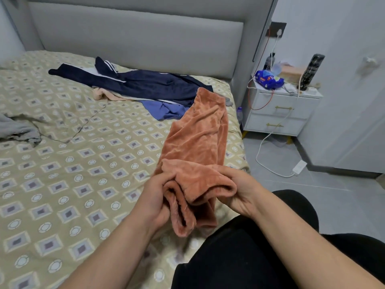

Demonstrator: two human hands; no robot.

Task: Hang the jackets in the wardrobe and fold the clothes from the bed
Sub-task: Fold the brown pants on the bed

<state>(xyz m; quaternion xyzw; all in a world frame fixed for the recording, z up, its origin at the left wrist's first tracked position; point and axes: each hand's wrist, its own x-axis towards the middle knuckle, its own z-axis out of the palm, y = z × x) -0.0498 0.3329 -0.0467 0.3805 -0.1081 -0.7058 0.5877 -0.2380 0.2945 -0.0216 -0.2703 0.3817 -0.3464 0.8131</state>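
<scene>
You stand at the right side of a bed (62,163) covered by a beige quilt with a diamond pattern. Its grey padded headboard (135,38) is at the far end. A white nightstand (279,113) stands just beside the bed's far right corner, and a white cabinet front (354,90) fills the right side. Grey tiled floor (325,197) lies open between them, with a white power strip (299,166) on it. The orange fleece garment (198,138) lies lengthwise along the bed's right edge. Your left hand (155,197) and right hand (239,190) both grip its bunched near end, fingers curled into the pile. Farther up, a navy jacket (145,84) with white stripes lies over a blue garment (164,110).
</scene>
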